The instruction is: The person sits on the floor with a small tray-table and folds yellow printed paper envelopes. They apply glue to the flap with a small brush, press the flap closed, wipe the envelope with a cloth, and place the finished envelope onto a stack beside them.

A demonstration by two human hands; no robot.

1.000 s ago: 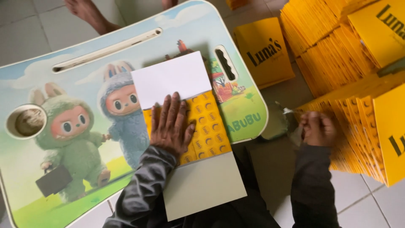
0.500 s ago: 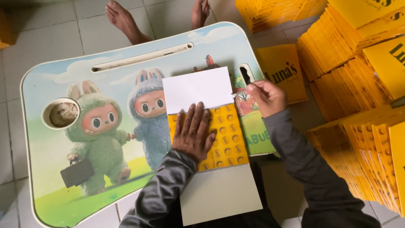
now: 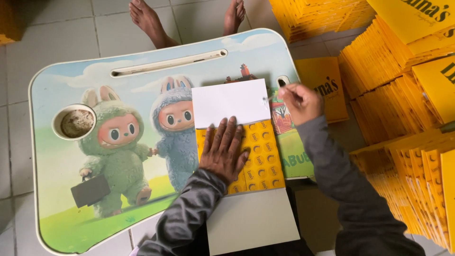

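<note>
Am pressing left hand (image 3: pixel 222 154) flat, fingers spread, on yellow patterned sheet (image 3: pixel 259 156) lying on lap table (image 3: pixel 57 199), below white flap (image 3: pixel 231 102).

Right hand (image 3: pixel 299 102) is pinching small thin tool, tip touching white flap's right edge.

Risks, judged:
- Sheet overhanging table's near edge; easing left-hand pressure is likely letting it slide.
- Tool tip slipping is possibly tearing flap.

Containers: round cup (image 3: pixel 74 122) sitting in table recess, holding brownish residue. Yellow stacks (image 3: pixel 407 61) crowding right side.
</note>
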